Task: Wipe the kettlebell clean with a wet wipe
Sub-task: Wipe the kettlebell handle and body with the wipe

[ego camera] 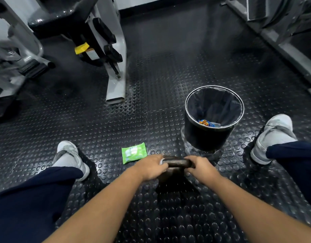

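at the far left, a gym machine [114, 67] is being left out of the work, its pale foot standing on the studded floor [168, 81]. nearer, a left shoe [68, 155] is being rested flat, to the left of a green wipe pack [133, 152]. the pack is lying on the floor, near the left hand [150, 168] but apart from it.

the left hand is being curled over the left end of the kettlebell [178, 162] handle, fingers wrapped together round it. a small white edge of a wet wipe [161, 161] is being pinched between those fingers and the metal. the kettlebell is being stood on the floor between the person's legs, low in the middle of the view, its body mostly hidden by the hands and shadow.

the right hand [203, 168] is being clamped round the right end of the handle, seemingly to steady it. further right, a lined bin [203, 137] is standing just beyond the kettlebell, with a coloured wrapper [204, 122] inside, and a right shoe [274, 135] is being rested well to its right.

by judgement, a wipe is out and the wiping is being done at the handle. the handle's right end and the body are being counted as left to do, and the wipe is not yet binned. how clean any part is cannot be told.
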